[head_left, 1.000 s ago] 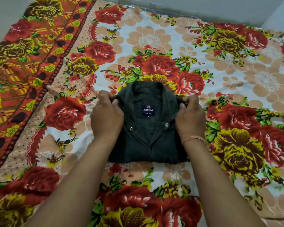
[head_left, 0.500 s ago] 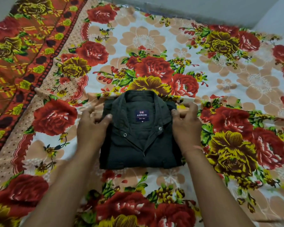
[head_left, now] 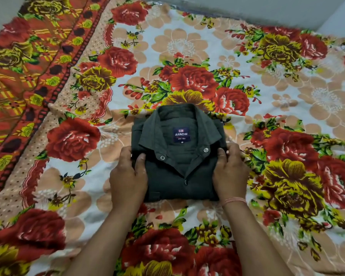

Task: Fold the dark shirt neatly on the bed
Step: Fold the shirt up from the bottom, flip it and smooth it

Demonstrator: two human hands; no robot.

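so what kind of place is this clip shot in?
Probably a bedroom at home: a floral bedsheet spread flat fills the view, plain walls meet in a corner behind it, and a folded dark shirt lies on the sheet, gripped by the left hand and right hand.

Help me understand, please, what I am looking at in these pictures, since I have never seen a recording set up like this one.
There is no machine here. A person works with two bare hands, and the view comes from a wide-angle camera worn on their head, looking forward and down. That is why both forearms enter from the bottom edge. The bed is covered by a floral bedsheet. On it lies a dark shirt, already folded into a compact rectangle, with its Arrow label showing inside the collar. The left hand grips the shirt's left edge, thumb on top. The right hand, with a pink thread band at its wrist, grips the right edge.
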